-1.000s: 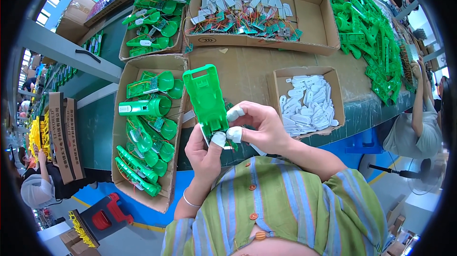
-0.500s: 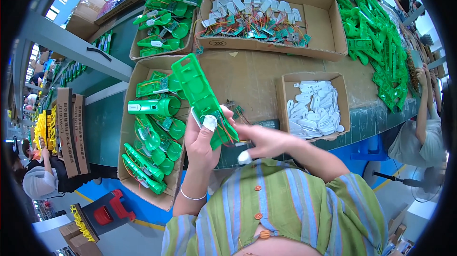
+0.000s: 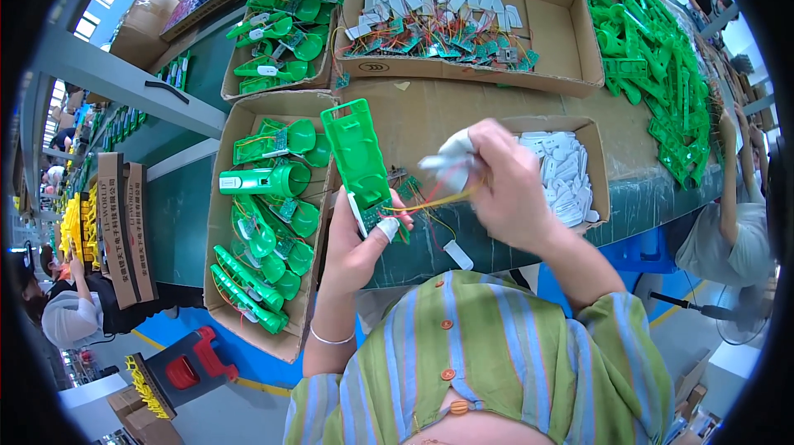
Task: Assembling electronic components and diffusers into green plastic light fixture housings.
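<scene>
My left hand (image 3: 351, 253), with white tape on its thumb, grips the lower end of a long green plastic housing (image 3: 357, 147). A small green circuit board (image 3: 374, 217) sits at that end, by the thumb. Red and yellow wires (image 3: 447, 198) stretch from it to my right hand (image 3: 511, 184), whose pinched fingers are closed on them. That hand is blurred and has white covering on a fingertip; a whitish blur beside it cannot be made out. A white rectangular piece (image 3: 457, 255) hangs on a wire below, between my hands.
To the left, a carton (image 3: 217, 279) holds green housings. Behind stands a carton (image 3: 571, 40) of wired boards with white pieces. White plastic parts (image 3: 562, 172) fill a small box at the right, near a heap of green parts (image 3: 653, 73). A metal post (image 3: 141, 81) crosses the left.
My right hand has risen to the right from beside the housing, drawing the wires out. The white piece now dangles in sight. The housing has shifted slightly right and stands more upright.
</scene>
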Action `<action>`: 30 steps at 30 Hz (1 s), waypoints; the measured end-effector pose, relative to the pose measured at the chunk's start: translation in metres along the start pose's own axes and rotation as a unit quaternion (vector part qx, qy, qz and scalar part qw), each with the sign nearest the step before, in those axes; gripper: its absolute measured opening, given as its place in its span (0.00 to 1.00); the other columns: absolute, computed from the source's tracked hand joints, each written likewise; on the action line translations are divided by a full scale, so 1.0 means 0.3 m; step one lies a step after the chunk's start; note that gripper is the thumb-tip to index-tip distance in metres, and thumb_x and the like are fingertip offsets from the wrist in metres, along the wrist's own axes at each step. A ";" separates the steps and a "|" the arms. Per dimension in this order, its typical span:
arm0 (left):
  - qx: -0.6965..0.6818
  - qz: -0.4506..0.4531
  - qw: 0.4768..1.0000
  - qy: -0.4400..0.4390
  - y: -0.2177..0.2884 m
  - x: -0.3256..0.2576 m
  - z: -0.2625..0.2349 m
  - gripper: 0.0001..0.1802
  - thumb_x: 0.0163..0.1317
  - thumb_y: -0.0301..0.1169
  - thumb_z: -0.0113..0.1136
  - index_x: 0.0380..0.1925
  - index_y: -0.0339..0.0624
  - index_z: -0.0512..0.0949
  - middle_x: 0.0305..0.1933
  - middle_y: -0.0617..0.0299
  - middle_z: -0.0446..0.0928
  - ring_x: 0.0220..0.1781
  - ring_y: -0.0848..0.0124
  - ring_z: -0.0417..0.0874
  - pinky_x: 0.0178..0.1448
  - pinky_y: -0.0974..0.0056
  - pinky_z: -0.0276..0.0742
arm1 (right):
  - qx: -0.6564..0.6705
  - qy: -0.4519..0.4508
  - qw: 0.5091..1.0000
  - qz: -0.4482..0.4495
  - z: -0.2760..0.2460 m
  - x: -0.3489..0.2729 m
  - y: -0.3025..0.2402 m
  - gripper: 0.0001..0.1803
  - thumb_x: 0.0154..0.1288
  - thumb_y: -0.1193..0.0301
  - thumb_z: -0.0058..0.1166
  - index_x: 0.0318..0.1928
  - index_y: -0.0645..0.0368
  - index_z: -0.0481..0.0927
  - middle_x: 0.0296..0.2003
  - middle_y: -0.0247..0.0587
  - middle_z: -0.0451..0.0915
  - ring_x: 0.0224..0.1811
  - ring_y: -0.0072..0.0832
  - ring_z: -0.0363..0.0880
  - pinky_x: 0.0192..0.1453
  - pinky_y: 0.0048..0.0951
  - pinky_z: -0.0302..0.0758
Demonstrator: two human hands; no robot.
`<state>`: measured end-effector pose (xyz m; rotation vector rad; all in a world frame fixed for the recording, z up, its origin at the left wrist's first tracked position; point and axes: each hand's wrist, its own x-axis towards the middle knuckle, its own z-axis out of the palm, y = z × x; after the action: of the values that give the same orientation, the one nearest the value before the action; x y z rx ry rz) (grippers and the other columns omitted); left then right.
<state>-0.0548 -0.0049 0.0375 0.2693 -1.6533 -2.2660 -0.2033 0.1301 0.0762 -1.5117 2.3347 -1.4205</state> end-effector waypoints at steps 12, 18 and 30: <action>0.056 0.112 0.990 0.059 -0.027 -0.018 0.071 0.25 0.56 0.20 0.53 0.53 0.37 0.56 0.46 0.57 0.68 0.47 0.71 0.71 0.53 0.67 0.67 | 0.147 -0.039 0.988 0.003 0.123 -0.104 -0.106 0.15 0.56 0.80 0.52 0.40 0.65 0.61 0.27 0.46 0.75 0.27 0.39 0.80 0.28 0.29 0.74; 0.204 0.164 0.963 0.068 -0.040 -0.028 0.072 0.26 0.58 0.28 0.53 0.54 0.37 0.55 0.47 0.57 0.67 0.46 0.71 0.70 0.52 0.67 0.66 | 0.114 -0.040 0.993 0.018 0.132 -0.106 -0.131 0.19 0.53 0.78 0.55 0.42 0.65 0.60 0.25 0.49 0.74 0.27 0.45 0.78 0.27 0.32 0.73; -0.203 -0.026 0.978 -0.037 -0.048 -0.030 -0.020 0.23 0.56 0.36 0.56 0.48 0.37 0.62 0.41 0.55 0.67 0.39 0.64 0.75 0.39 0.60 0.75 | 0.001 0.048 0.991 -0.122 0.029 -0.026 -0.050 0.17 0.46 0.86 0.52 0.39 0.64 0.67 0.30 0.48 0.73 0.28 0.41 0.75 0.29 0.33 0.72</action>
<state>-0.0466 -0.0028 0.0215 0.1328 -1.1842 -2.6127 -0.1845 0.1282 0.0783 -1.8219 2.2604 -1.5788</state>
